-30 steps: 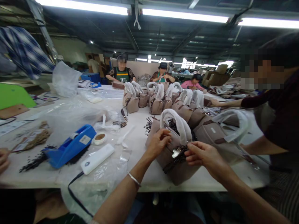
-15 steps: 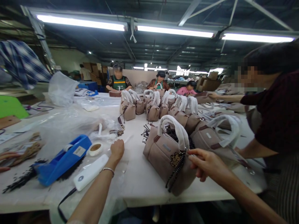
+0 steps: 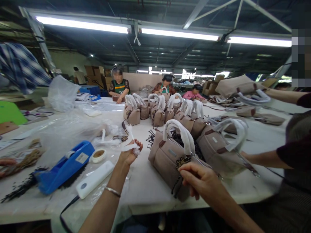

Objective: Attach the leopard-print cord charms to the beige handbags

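My left hand (image 3: 130,156) is raised above the table with its palm turned up. Its fingers are closed on thin, crumpled white strips (image 3: 129,146), whose material I cannot make out. In front of me stands a beige handbag (image 3: 161,155), tilted to one side, its handles (image 3: 187,142) wrapped in white. A leopard-print charm (image 3: 182,161) and a dark beaded cord (image 3: 176,187) hang from it. My right hand (image 3: 198,179) is just in front of the charm, thumb and forefinger pinched together. Whatever lies between those fingertips is hidden.
Left of my arms are a blue tape dispenser (image 3: 65,168), a tape roll (image 3: 98,156), a white handheld device (image 3: 94,179) and clear plastic (image 3: 70,132). Several handbags (image 3: 157,115) stand behind. A co-worker's arm (image 3: 264,158) reaches in beside another handbag (image 3: 213,152) at right.
My left hand has turned over and moved right, bringing the white strips into sight. My right hand has shifted left and down across the charm. The co-worker at right has lifted a bag.
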`<state>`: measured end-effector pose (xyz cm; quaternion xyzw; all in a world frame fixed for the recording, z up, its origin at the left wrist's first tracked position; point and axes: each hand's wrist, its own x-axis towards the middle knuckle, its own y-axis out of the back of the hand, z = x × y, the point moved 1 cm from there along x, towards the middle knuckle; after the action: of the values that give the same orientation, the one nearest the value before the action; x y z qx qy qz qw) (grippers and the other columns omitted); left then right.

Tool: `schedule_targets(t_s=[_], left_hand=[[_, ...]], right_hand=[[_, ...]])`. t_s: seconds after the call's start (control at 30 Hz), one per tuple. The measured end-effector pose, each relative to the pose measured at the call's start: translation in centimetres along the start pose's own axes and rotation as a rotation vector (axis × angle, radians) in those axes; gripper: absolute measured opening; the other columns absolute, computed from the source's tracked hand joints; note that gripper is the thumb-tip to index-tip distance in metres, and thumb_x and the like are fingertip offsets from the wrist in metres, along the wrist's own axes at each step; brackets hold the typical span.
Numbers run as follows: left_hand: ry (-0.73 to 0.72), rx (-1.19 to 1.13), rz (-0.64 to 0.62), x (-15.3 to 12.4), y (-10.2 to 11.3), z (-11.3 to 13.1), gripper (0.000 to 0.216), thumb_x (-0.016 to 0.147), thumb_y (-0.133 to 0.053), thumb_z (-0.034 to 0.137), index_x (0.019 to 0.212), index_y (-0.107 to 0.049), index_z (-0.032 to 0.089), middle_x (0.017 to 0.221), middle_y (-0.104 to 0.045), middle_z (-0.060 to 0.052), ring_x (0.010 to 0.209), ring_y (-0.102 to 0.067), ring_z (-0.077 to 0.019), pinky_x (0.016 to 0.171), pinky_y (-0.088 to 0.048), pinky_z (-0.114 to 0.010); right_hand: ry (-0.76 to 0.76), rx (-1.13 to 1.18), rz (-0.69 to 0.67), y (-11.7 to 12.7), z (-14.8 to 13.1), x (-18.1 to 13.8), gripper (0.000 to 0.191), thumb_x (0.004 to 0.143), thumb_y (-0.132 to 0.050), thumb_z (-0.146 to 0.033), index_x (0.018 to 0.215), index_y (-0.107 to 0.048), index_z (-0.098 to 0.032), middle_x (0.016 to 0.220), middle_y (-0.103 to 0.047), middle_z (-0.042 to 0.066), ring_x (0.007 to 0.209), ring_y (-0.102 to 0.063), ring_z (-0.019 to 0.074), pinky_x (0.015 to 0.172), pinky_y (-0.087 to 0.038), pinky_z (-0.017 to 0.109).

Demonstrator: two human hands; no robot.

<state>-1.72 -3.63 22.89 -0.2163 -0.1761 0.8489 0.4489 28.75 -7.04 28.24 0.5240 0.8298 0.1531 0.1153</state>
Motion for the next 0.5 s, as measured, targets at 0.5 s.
schedule_targets(t_s=[0.5], left_hand=[[0.157,-0.658,0.08,-6.8,-4.5,-5.8,0.027,0.096,-0.039,0.015,0.069,-0.045,0.018,0.051,-0.035,0.007,0.033,-0.035,-0.005,0.029,-0.025,-0.013]], right_hand=[[0.058,-0.117,-0.113,-10.2,1.6,4.8,0.018,0.081,-0.053,-0.03,0.075,-0.063,-0.016,0.054,-0.06,-0.001,0.037,-0.056,0.0105,0.03,-0.034,0.015]])
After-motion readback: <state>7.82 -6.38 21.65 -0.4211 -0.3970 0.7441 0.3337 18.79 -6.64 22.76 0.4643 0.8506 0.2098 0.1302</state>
